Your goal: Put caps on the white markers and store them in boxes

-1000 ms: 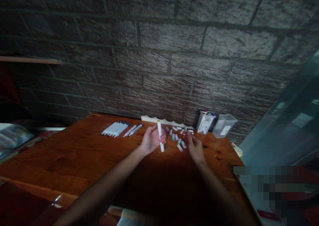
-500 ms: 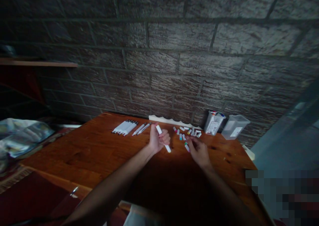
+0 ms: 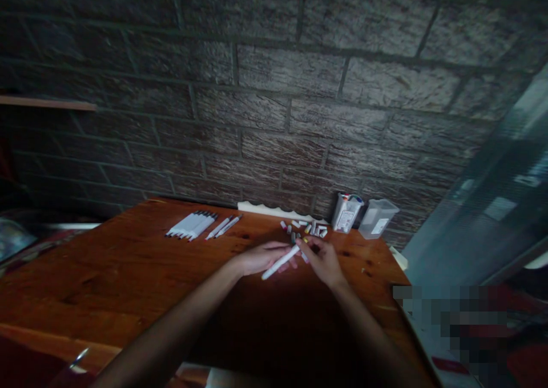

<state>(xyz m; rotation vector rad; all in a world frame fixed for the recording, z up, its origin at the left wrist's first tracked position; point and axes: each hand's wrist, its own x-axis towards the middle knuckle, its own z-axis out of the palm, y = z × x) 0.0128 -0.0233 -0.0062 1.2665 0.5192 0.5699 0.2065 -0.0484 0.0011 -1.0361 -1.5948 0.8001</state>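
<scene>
Presently, a white marker (image 3: 280, 262), loose caps (image 3: 307, 228) at its one o'clock, crosses the left hand (image 3: 259, 258), closure unclear, while the right hand (image 3: 324, 261) pinches and apparently works its far end, next requiring steady alignment.

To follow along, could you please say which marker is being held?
The marker in the left hand and right hand; markers at left lie on the table.
</scene>
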